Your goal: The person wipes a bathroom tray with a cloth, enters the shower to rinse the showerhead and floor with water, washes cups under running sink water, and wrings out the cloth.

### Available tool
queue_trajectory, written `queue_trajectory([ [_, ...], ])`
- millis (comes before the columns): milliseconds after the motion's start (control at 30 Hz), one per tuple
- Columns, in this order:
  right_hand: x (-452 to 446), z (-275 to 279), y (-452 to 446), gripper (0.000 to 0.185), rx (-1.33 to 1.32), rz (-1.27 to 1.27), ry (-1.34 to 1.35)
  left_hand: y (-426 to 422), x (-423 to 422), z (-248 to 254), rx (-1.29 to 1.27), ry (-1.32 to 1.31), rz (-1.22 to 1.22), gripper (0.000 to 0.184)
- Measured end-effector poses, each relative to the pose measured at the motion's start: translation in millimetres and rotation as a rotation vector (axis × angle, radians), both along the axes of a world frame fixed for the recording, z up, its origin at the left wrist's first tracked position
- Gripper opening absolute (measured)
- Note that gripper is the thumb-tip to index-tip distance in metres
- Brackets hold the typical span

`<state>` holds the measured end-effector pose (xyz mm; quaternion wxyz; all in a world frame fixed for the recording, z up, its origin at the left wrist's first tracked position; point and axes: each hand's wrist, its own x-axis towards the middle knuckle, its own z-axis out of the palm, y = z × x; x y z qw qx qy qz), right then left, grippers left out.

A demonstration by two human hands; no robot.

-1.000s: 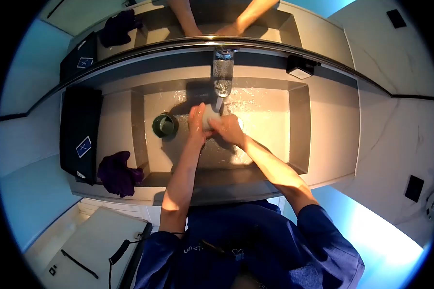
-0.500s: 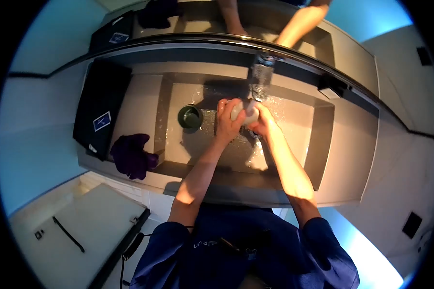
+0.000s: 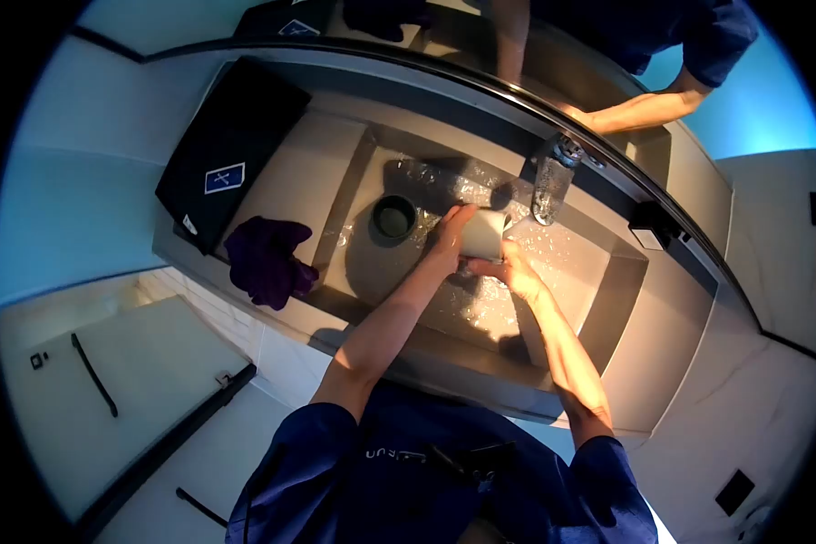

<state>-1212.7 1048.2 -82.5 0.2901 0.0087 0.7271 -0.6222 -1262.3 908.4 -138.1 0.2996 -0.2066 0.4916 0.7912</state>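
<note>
A pale, cylindrical cup (image 3: 483, 234) lies tilted between my two hands, over the wet floor of the grey sink (image 3: 598, 313). The fingers of my left hand (image 3: 451, 234) wrap around its left side. At its lower right edge, my right hand (image 3: 515, 270) grips it with bent fingers. The dark green cup (image 3: 394, 218) stands upright in the sink, to the left of my left hand and apart from it. Above and right of my hands is the clear-looking faucet (image 3: 555, 181); whether water runs from it I cannot tell.
A bunched purple cloth (image 3: 270, 261) lies on the counter at the left. Behind it rests a flat black case (image 3: 236, 136) with a blue label. A mirror (image 3: 553, 54) runs along the back. A small black-and-white object (image 3: 648, 231) is at the right rear.
My view has turned, so the sink appears slanted. The pale cup has shifted away from beneath the faucet and now shows its side. My right hand has moved to its lower edge.
</note>
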Motion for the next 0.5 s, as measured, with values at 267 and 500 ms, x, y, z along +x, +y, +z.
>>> queue_trajectory([
  [267, -5, -23, 0, 0.029, -0.358, -0.698, -0.274, 12, 21, 8, -0.429, 0.831, 0.124, 0.027],
  [500, 6, -19, 4, 0.012, 0.699, -0.075, 0.716, -24, 12, 32, -0.989, 1.168, -0.080, 0.024],
])
